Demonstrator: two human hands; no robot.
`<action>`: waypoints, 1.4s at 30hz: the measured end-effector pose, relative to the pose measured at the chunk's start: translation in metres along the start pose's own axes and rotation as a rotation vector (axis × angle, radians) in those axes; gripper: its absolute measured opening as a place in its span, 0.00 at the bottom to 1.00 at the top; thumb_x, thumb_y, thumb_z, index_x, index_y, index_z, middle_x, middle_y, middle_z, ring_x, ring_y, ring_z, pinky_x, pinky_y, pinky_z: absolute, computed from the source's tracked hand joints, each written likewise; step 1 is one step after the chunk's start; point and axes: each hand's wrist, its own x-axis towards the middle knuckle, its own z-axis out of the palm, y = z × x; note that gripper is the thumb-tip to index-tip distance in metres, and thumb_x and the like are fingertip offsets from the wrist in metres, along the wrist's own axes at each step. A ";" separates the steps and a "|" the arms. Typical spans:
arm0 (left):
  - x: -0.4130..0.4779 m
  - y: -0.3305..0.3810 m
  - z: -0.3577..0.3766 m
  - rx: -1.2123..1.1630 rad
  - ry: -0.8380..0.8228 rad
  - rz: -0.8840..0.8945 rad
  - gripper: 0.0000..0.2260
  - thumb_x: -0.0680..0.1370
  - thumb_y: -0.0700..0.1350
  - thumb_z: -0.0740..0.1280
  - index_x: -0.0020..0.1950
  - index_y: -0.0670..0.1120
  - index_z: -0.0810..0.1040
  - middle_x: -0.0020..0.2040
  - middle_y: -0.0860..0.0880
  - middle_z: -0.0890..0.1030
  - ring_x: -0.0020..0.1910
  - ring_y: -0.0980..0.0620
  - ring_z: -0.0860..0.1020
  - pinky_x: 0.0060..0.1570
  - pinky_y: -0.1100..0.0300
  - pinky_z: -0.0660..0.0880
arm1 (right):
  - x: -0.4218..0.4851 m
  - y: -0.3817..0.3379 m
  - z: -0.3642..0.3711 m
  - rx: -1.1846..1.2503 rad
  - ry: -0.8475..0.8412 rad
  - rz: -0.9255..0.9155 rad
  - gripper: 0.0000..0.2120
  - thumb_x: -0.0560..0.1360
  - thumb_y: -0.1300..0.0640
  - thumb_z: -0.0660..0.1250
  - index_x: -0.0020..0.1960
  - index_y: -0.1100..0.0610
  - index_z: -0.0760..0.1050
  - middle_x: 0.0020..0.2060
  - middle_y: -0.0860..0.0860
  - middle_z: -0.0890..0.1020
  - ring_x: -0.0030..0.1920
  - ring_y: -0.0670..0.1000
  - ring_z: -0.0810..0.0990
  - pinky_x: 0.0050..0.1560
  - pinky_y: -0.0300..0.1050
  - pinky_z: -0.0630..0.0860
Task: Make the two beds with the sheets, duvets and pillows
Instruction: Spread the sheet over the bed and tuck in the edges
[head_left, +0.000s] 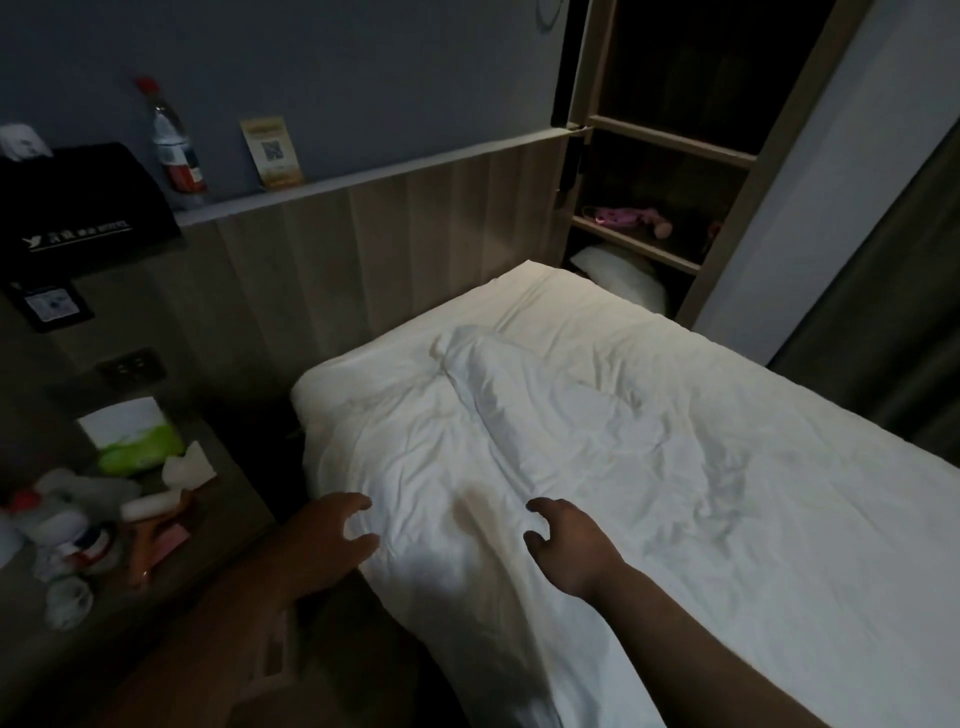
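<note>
Bed (306, 400): fills the right of the view, with its head end against the wood-panelled wall.
Duvet (623, 457): white and spread over most of the bed, but rumpled. A raised ridge runs from the head end down towards the hands, and its near-left edge hangs off the mattress side.
Duvet handling: probably light, soft and limp, so it will sag and fold rather than keep a shape. The best hold looks like the near edge or a corner, bunched in both hands set apart, so it can be shaken flat.
Sheet (561, 312): a white strip left bare at the head of the bed, lying fairly smooth.
Tabletop (228, 499): the bedside one, left of the bed, carrying small clutter too dim to name.
Pillow (621, 278): white and off the bed, tucked low in the shelf unit (670, 140) beyond the far head corner. It looks soft and easy to lift by its ends.
Left hand (332, 540): wide, with the fingers spread and curved, at the duvet's hanging left edge. It holds nothing, and I cannot tell whether it touches the fabric.
Right hand (566, 545): wide, with thumb and fingers arched as if to pinch, over the duvet by the ridge's lower end. It grips nothing.
</note>
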 end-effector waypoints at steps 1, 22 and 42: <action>0.014 0.001 -0.004 0.011 -0.008 -0.015 0.26 0.76 0.52 0.71 0.72 0.48 0.70 0.73 0.48 0.69 0.70 0.49 0.69 0.70 0.53 0.67 | 0.015 0.002 -0.001 0.018 -0.002 0.005 0.22 0.81 0.51 0.61 0.74 0.53 0.67 0.69 0.53 0.73 0.69 0.52 0.71 0.67 0.43 0.67; 0.337 -0.020 -0.047 -0.132 -0.210 -0.148 0.21 0.77 0.51 0.71 0.69 0.49 0.73 0.70 0.46 0.72 0.66 0.47 0.72 0.66 0.55 0.69 | 0.304 0.019 -0.001 0.018 -0.110 0.205 0.26 0.81 0.49 0.62 0.77 0.53 0.62 0.70 0.54 0.71 0.70 0.53 0.70 0.68 0.42 0.64; 0.671 -0.108 0.067 0.044 -0.400 -0.076 0.45 0.68 0.68 0.71 0.77 0.44 0.62 0.75 0.42 0.66 0.73 0.43 0.66 0.69 0.52 0.66 | 0.603 0.040 0.123 0.173 -0.068 0.705 0.53 0.70 0.45 0.76 0.80 0.55 0.44 0.73 0.61 0.67 0.69 0.62 0.71 0.66 0.49 0.69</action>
